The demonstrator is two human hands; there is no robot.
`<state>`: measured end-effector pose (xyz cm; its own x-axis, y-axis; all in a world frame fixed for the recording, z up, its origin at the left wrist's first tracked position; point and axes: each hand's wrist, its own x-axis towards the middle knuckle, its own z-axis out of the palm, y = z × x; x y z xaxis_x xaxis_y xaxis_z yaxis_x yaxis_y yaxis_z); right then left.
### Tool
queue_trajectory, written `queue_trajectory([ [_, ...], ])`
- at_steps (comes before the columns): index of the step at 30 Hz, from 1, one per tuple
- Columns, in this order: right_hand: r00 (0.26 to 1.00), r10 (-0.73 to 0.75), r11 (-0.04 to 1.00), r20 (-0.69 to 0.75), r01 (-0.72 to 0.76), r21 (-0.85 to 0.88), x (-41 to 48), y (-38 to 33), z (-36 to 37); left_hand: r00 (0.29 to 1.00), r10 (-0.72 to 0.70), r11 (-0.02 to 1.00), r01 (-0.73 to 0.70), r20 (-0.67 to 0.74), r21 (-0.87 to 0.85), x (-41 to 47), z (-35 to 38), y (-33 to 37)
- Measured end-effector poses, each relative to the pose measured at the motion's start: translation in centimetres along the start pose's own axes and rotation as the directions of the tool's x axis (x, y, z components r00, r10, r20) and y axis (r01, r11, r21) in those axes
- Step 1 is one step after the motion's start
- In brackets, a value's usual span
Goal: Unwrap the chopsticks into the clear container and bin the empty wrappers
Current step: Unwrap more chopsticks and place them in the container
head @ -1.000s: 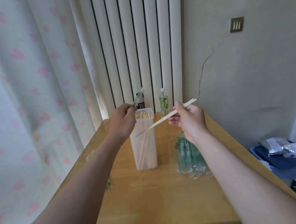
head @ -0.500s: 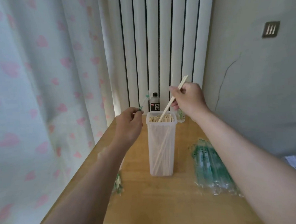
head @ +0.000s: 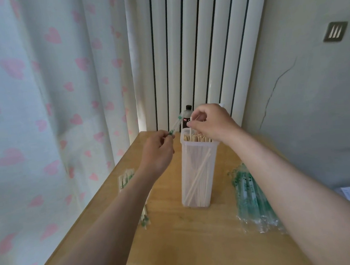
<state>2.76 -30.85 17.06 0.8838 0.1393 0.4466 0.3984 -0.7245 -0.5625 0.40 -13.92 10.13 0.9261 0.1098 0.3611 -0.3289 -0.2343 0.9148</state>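
A tall clear container [head: 199, 171] stands on the wooden table [head: 197, 243], packed with bare chopsticks. My right hand [head: 210, 124] hovers over its mouth and pinches the top of a chopstick pair [head: 190, 131] that stands almost upright inside. Just left of the container, my left hand [head: 158, 151] pinches an empty clear wrapper [head: 33, 132] with green print, which points up toward the radiator.
Wrapped chopsticks [head: 127, 179] lie at the table's left edge, partly under my left arm. A heap of clear green-printed wrappers [head: 254, 201] lies right of the container. A dark bottle [head: 186, 116] stands behind it against the radiator. A curtain hangs at the left.
My right hand has swung the chopstick pair from a slant to nearly upright and lowered it deeper into the container. My left hand kept the wrapper beside the container.
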Motion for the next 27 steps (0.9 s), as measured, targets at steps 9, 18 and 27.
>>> queue_trajectory([
  [9,0.968,-0.005,0.968,0.25,0.067,-0.241,0.0,0.6,1.0,1.0,0.023,0.999,-0.023,0.005,0.034,-0.3,0.2,0.0],
  [18,1.0,0.005,0.998,0.019,-0.003,-0.063,-0.7,1.2,-0.1,0.998,0.043,0.999,-0.044,0.044,0.017,-1.0,1.1,1.0],
  [27,0.971,0.125,0.991,-0.202,-0.111,0.077,-3.6,5.6,-3.7,0.98,0.066,0.997,-0.055,0.189,-0.061,-4.4,7.6,3.5],
])
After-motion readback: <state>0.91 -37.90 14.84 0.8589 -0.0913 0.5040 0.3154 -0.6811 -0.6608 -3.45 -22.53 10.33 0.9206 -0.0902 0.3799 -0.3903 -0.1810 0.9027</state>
